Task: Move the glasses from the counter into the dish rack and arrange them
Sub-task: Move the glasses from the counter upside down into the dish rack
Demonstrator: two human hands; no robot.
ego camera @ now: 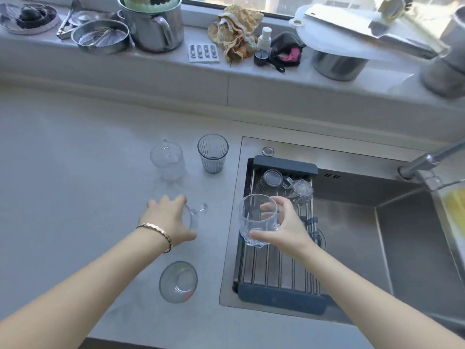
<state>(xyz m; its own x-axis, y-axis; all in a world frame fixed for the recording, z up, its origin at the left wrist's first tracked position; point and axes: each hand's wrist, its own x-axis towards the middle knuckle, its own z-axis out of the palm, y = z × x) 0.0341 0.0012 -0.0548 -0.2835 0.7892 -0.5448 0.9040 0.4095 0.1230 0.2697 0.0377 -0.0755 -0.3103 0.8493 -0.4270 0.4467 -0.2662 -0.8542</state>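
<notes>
Right hand (284,222) clamped on a clear tumbler (256,219): thumb on the near wall, fingers showing through the far wall. Glass is thick-based, empty, tilted slightly, held above the left edge of the dish rack (276,295), which sits over the sink (402,248).

Left hand (168,220) spread over a clear handled glass (196,212) on the counter (63,172), fingers curled round it; grip not fully visible, handle sticks out at 3 o'clock.

Counter, from the left hand: clear handled mug (167,159) at 12 o'clock, ribbed grey tumbler (212,153) at 1 o'clock, a clear glass (178,282) at 6 o'clock.

Rack's far end, 12 o'clock of the held tumbler: two glasses already inside, a dark one (271,178) and a clear one (300,191), lying close together. Near slats bare.

Faucet (427,161) at 3 o'clock, well apart.
</notes>
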